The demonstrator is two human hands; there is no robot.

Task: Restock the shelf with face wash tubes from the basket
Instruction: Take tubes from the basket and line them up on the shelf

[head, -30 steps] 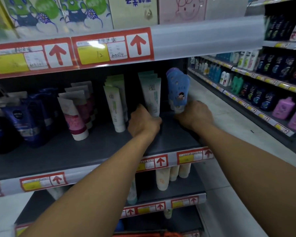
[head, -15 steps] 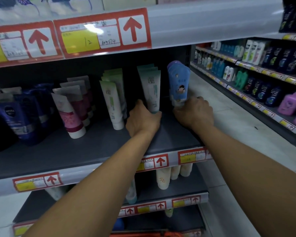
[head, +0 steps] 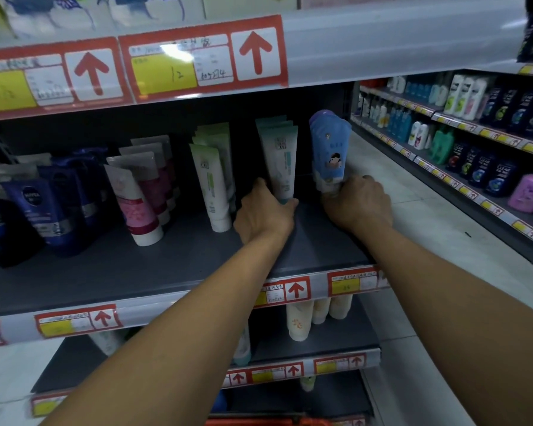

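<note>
Left arm: stretched forward over the shelf point(head: 136, 265).
Left hand point(head: 263, 218): base of the teal tube point(head: 280, 166) is grasped.
Right arm: likewise extended.
Right hand point(head: 359, 204): curled round the blue tubes point(head: 330, 149), upright just above it.

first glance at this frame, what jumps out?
Two bare arms reach to the right end of the dark shelf: the left hand grips the base of a teal tube, the right hand grips the base of the blue tubes. Above, big red arrow tags line the upper shelf edge.
</note>
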